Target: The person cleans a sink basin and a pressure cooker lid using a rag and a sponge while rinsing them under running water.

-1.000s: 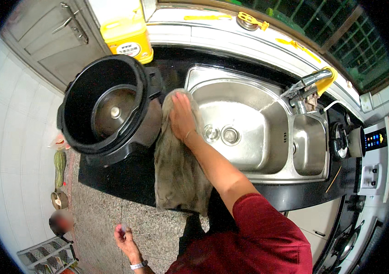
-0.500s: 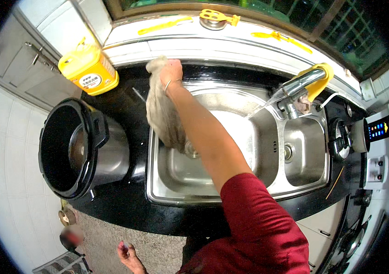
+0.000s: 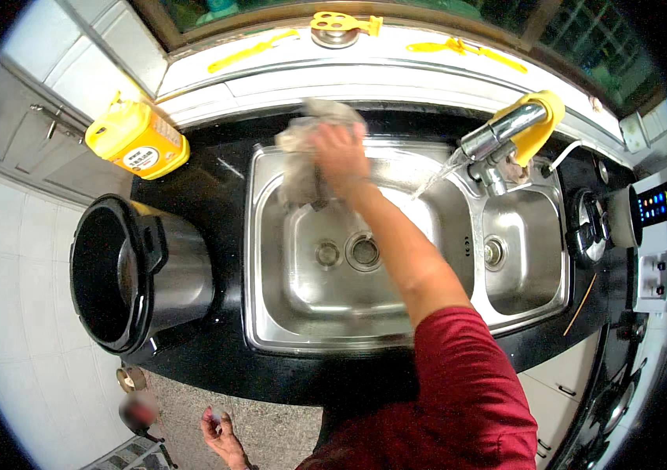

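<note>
My right hand (image 3: 343, 159) presses a wet grey-beige cloth (image 3: 302, 168) against the far left rim of the sink. Part of the cloth hangs down into the large basin (image 3: 333, 301) of the steel double sink. Water runs from the chrome faucet (image 3: 498, 137), which has a yellow cloth (image 3: 547, 125) draped over it. Low at the left, away from the counter, my left hand (image 3: 225, 442) hangs above the floor. Its fingers are apart, and no held object shows in them.
A pressure cooker body (image 3: 181, 262) lies left of the sink, beside a yellow jug (image 3: 141, 145). Yellow utensils (image 3: 345, 25) rest on the windowsill. Right of the sink are a black-handled lid (image 3: 587, 223), a pot (image 3: 623, 217) and a thin stick (image 3: 579, 305).
My right hand has moved the cloth to the right along the back rim, uncovering more of the large basin. The view has shifted slightly. My left hand stays low.
</note>
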`<state>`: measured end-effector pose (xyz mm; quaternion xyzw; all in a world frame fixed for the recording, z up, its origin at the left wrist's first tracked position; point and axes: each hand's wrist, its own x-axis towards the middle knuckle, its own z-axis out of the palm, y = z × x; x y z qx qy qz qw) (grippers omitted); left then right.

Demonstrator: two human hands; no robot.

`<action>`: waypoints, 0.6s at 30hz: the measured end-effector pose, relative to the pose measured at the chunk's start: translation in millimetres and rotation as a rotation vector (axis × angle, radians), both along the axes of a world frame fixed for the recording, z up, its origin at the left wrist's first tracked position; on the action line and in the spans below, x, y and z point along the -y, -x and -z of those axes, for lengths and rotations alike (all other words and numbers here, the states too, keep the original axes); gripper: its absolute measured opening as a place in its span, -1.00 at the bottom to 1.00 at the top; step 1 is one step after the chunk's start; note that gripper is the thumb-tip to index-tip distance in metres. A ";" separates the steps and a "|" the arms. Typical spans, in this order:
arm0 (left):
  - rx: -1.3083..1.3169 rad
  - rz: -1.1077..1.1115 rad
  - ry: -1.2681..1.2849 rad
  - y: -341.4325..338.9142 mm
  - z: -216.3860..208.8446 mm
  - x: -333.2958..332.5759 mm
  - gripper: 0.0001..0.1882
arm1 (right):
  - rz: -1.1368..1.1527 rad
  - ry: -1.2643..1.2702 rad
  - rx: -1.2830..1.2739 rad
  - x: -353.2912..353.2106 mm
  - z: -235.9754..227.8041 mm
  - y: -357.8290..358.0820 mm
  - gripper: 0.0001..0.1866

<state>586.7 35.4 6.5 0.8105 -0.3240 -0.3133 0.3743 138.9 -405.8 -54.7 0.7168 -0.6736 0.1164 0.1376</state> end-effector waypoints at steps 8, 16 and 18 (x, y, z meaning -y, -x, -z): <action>-0.020 -0.178 0.003 -31.1 9.7 -49.0 -0.50 | 0.590 0.227 0.272 -30.1 -4.9 58.4 -0.56; -0.052 -0.278 0.026 -39.6 21.0 -78.5 -0.55 | 0.304 0.069 0.420 69.7 0.4 -120.4 -0.60; -0.018 -0.274 -0.016 -35.8 16.9 -69.7 -0.57 | 0.176 0.031 0.410 86.0 -4.6 -140.6 -0.62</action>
